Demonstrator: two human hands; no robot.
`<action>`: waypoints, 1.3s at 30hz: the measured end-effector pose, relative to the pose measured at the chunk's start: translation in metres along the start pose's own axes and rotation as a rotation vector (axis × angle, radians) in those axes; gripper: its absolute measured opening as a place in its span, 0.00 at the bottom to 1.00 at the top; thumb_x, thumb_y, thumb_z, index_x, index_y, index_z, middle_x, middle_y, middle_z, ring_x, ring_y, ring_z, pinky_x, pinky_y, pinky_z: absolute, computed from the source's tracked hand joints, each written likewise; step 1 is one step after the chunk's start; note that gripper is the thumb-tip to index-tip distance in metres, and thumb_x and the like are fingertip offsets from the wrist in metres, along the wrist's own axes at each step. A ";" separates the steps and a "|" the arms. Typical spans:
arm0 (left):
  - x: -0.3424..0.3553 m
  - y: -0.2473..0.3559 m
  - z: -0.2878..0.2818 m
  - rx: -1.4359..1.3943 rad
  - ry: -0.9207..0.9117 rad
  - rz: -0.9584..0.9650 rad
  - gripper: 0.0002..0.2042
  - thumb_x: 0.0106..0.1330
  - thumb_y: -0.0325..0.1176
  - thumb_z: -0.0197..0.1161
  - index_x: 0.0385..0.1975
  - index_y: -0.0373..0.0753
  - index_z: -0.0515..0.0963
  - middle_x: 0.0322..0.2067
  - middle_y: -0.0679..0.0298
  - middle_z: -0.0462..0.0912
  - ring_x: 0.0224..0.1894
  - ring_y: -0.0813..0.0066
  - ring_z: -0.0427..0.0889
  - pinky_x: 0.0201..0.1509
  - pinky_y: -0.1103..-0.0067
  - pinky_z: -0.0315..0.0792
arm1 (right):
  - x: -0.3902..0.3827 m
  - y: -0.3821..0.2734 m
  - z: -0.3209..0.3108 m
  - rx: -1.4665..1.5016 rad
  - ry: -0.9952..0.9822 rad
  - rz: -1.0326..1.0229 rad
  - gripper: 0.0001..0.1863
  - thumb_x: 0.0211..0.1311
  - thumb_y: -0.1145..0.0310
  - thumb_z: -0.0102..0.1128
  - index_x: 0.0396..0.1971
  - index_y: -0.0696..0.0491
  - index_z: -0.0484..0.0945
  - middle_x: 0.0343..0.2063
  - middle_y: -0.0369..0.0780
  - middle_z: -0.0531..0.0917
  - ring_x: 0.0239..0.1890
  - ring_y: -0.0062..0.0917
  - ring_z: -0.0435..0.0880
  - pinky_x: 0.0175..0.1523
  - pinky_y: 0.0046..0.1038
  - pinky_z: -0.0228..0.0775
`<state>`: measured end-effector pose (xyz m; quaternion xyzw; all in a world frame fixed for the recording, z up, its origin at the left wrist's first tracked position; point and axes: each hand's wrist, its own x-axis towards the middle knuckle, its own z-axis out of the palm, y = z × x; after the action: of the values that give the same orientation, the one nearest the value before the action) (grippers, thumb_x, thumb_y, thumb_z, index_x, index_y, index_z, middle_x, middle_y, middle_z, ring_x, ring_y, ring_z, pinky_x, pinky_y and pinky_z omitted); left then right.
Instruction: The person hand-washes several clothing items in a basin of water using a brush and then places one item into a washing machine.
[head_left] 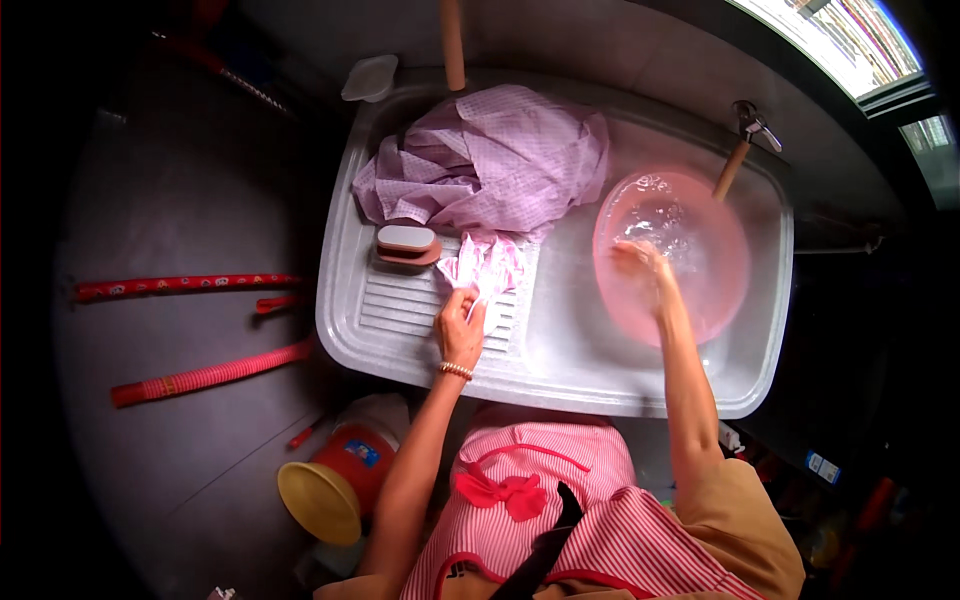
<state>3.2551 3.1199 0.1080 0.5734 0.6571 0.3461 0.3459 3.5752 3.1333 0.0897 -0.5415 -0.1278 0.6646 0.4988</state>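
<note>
My left hand (461,325), with a beaded bracelet at its wrist, is closed on the lower edge of a small pink-and-white cloth (487,262). The cloth lies over the ridged washboard (385,305) moulded into a grey laundry sink (560,365). Just left of it rests a scrub brush (407,240) with a white top and brown body. Over on the right, my right hand (642,258) reaches into a round pink basin (705,322) of rippling, bubbly water; its fingers look stretched out and hold nothing visible.
A heap of lilac checked fabric (520,150) fills the sink's back left. A tan tube (733,168) runs from the wall tap (752,122) to the basin. A white soap dish (370,78) sits at the back corner. Red-wrapped poles (210,372) and a red bucket (355,460) stand left.
</note>
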 end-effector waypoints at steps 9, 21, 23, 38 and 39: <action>-0.003 0.001 0.017 0.204 -0.086 0.003 0.15 0.48 0.26 0.62 0.37 0.35 0.70 0.33 0.55 0.73 0.35 0.57 0.73 0.40 0.71 0.67 | 0.016 0.046 0.174 -1.304 -0.239 -0.603 0.25 0.55 0.50 0.51 0.53 0.42 0.68 0.48 0.44 0.68 0.48 0.41 0.68 0.50 0.37 0.65; -0.030 -0.027 0.024 0.873 -0.213 0.014 0.41 0.55 0.50 0.50 0.61 0.29 0.42 0.64 0.45 0.35 0.67 0.50 0.31 0.64 0.54 0.30 | -0.048 0.114 0.159 -1.213 -0.331 -0.951 0.13 0.51 0.58 0.56 0.27 0.53 0.73 0.22 0.43 0.72 0.26 0.37 0.69 0.33 0.36 0.58; -0.025 -0.010 0.026 0.843 -0.307 -0.022 0.40 0.56 0.50 0.49 0.62 0.30 0.41 0.64 0.44 0.33 0.66 0.49 0.28 0.63 0.51 0.29 | -0.018 0.124 0.164 -1.317 -0.196 -1.175 0.12 0.52 0.59 0.54 0.21 0.52 0.75 0.16 0.43 0.73 0.22 0.36 0.70 0.33 0.36 0.58; -0.022 -0.005 0.028 1.018 -0.312 -0.028 0.36 0.59 0.47 0.43 0.61 0.26 0.43 0.64 0.44 0.35 0.67 0.49 0.31 0.63 0.51 0.29 | -0.053 0.101 0.159 -1.309 -0.302 -0.975 0.10 0.50 0.59 0.57 0.25 0.49 0.74 0.27 0.39 0.70 0.30 0.34 0.68 0.32 0.33 0.61; -0.020 -0.006 0.032 1.056 -0.315 -0.022 0.36 0.59 0.47 0.44 0.61 0.26 0.43 0.64 0.44 0.35 0.66 0.48 0.30 0.63 0.51 0.29 | -0.051 0.104 0.160 -1.312 -0.219 -0.949 0.10 0.49 0.59 0.57 0.22 0.50 0.73 0.25 0.39 0.70 0.27 0.33 0.69 0.29 0.32 0.62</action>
<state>3.2810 3.1009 0.0872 0.7068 0.6878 -0.1244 0.1090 3.3811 3.1030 0.1070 -0.5435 -0.7545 0.2220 0.2934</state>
